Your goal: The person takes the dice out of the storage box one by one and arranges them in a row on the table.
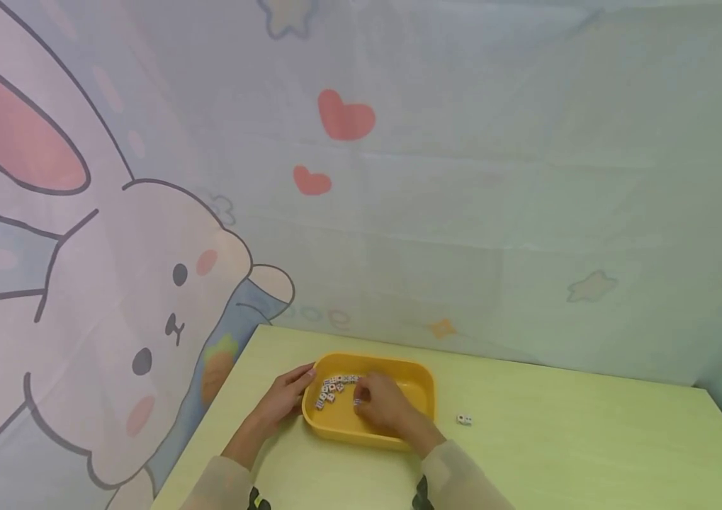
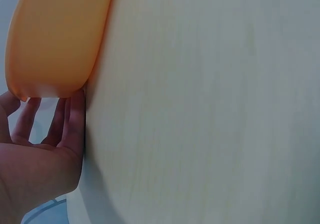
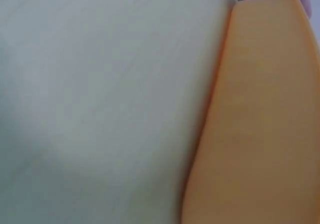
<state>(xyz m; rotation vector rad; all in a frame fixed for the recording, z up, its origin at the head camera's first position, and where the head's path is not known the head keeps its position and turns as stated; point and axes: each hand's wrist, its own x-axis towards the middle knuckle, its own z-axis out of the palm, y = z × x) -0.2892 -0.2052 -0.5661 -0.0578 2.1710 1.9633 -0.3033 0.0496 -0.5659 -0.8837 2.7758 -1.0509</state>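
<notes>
Yellow tray (image 1: 348,434) sits on the table (image 1: 590,439), left hand (image 1: 284,394) gripping its left end, right hand (image 1: 387,404) inside seemingly pinching a die (image 1: 357,401), so I'd hold that end steady and go easy on the pinch so the other dice (image 1: 332,387) don't get bumped.

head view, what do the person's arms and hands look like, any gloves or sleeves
Pale cream sleeves cover both arms: the left sleeve and the right sleeve end short of the wrists. No gloves show on the left hand or the right hand. Small dark shapes show at the sleeves' inner sides, with a yellowish touch at the left one; they're too small to identify.
</notes>
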